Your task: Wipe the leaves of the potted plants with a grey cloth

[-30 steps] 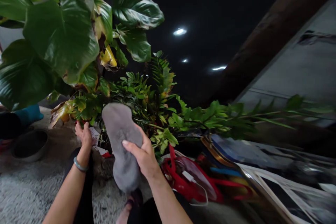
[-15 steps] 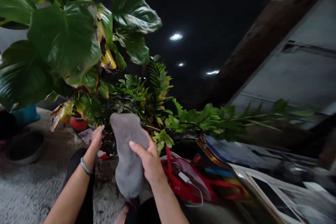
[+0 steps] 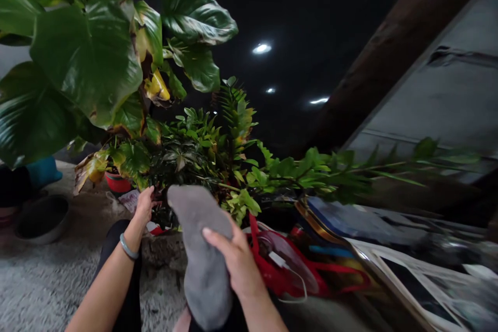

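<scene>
Clamping the grey fuzzy piece (image 3: 208,270) by its side, in front of the legs (image 3: 131,298), the grip of the right hand (image 3: 239,259) may let it twist or slip toward the floor (image 3: 42,280), because its far edge seems unsupported. The left hand (image 3: 143,208), fingers extended and apparently holding nothing, could brush the nearby plants (image 3: 182,158) if it swings carelessly.

Glare spots (image 3: 262,49) mark a dim view, blurred at right.
</scene>
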A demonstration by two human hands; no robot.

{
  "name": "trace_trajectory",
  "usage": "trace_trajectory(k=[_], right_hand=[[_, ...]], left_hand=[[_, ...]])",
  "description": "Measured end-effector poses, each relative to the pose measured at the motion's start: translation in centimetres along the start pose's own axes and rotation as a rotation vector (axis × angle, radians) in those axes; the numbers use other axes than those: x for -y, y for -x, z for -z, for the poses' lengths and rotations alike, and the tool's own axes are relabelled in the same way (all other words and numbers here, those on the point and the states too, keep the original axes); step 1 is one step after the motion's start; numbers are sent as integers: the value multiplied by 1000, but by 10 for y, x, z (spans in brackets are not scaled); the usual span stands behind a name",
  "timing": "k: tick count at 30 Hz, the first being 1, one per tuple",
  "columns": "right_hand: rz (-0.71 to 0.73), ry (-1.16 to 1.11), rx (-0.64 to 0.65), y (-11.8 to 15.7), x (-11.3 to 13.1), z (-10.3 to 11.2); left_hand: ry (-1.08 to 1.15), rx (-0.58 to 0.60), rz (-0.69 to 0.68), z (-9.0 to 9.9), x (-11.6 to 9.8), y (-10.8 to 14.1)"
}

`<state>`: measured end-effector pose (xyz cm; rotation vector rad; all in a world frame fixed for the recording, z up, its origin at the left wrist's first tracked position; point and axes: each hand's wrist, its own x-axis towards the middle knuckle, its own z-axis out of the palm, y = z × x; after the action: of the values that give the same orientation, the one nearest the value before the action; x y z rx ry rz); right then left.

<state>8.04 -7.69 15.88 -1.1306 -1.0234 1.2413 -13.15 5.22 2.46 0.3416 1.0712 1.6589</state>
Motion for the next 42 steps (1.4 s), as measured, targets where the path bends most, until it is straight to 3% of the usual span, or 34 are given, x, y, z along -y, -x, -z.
trace_trajectory(k=[2, 4, 7, 10, 12, 14, 16, 20, 22, 24, 27, 30, 36, 39, 42], right_hand=[[125, -26, -93, -19, 22, 3], [189, -53, -171, -38, 26, 0], [49, -76, -170, -49, -7, -4], [-168, -60, -104, -29, -52, 3], [-233, -54, -75, -10, -63, 12], [-235, -71, -73, 2, -52, 20], [-149, -99, -119, 1, -27, 23], [144, -142, -266, -33, 12, 13], [142, -160, -279, -49, 7, 4], [7, -165, -215, -52, -12, -2], [-223, -123, -92, -28, -47, 0], [-312, -50, -38, 8, -62, 21], [-207, -27, 30, 44, -39, 85], [-214, -89, 10, 52, -37, 97], [-239, -141, -88, 66, -37, 106]], left_hand=[[-16, -21, 18, -2, 0, 2], [-16, -32, 28, -5, 1, 5], [-4, -13, 26, -8, 2, 11], [-24, -33, 26, -9, 1, 12], [-44, -43, 31, -8, -1, 12], [-57, -31, 28, -8, -2, 11], [-67, -21, 24, -8, -2, 10], [-67, 43, 58, -10, 2, 13], [-66, 73, 72, -11, 4, 15], [-96, 32, 60, -11, 5, 18], [-157, -53, 55, -12, 4, 20], [-184, -65, 86, -12, 2, 20], [-208, -47, 99, -17, 5, 20], [-175, 25, 189, -22, 12, 25], [-128, 141, 288, -29, 22, 33]])
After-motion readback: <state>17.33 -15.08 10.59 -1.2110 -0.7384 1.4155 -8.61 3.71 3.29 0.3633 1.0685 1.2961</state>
